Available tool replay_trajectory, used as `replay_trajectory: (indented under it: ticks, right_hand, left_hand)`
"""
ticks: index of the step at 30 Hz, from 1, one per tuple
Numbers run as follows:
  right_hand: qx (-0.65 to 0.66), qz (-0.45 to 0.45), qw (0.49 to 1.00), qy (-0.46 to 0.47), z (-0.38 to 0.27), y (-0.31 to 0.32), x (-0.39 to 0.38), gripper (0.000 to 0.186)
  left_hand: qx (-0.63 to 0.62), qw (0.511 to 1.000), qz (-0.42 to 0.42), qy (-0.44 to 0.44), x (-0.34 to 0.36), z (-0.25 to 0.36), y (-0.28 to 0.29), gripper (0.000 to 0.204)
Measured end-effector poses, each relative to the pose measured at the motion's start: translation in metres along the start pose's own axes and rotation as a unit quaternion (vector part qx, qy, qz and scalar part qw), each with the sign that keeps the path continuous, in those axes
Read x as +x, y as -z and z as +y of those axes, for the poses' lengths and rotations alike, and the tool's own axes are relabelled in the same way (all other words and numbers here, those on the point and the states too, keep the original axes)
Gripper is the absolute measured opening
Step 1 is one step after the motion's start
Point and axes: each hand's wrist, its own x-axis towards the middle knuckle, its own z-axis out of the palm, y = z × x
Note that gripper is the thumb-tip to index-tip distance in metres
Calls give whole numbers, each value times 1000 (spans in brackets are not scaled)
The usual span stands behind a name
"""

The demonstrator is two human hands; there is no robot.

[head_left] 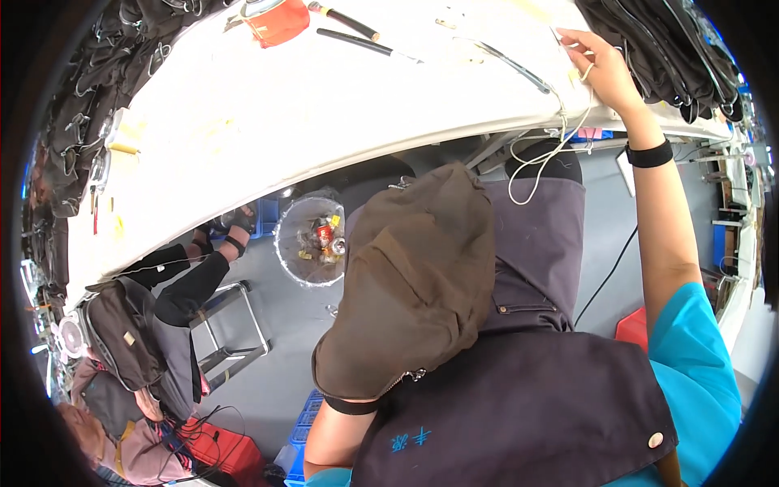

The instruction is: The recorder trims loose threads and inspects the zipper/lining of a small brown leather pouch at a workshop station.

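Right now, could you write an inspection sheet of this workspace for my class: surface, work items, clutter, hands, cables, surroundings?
Surface: white table.
Work items: brown fabric bag; pale cord hanging over the table edge.
Clutter: red container and black-handled tool on the table; litter in a bin.
Hands: left hand hidden inside the bag; right hand at the table, grip unclear.
Cables: black cable at floor level.
Surroundings: co-worker at left; stool.
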Motion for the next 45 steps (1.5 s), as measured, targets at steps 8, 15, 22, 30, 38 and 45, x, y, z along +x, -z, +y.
replay_trajectory:
  ticks: [8,15,22,30,38,45]
  right_hand:
    - [47,-73,995,-58,4,23,-15,41]
    - [-4,-142,990,4,-10,55,-33,67]
    - [168,-123,978,-16,16,56,-38,48]
    - [107,173,969,141,-67,36,-78,23]
    - [320,-213,874,296,-195,-6,-134,45]
    - [330,-269,858,287,-226,-32,-161,58]
  left_hand:
    - [154,985,-62,-44,-4,-1,19,48]
    - [-66,969,-26,238,-14,24,16,46]
    - [-431,733,-57,523,-95,44,22,42]
    - [-519,694,-194,460,-120,21,26,42]
    - [-494,737,-251,387,-94,34,33,45]
    - [-475,755,-295,341,-58,39,39,45]
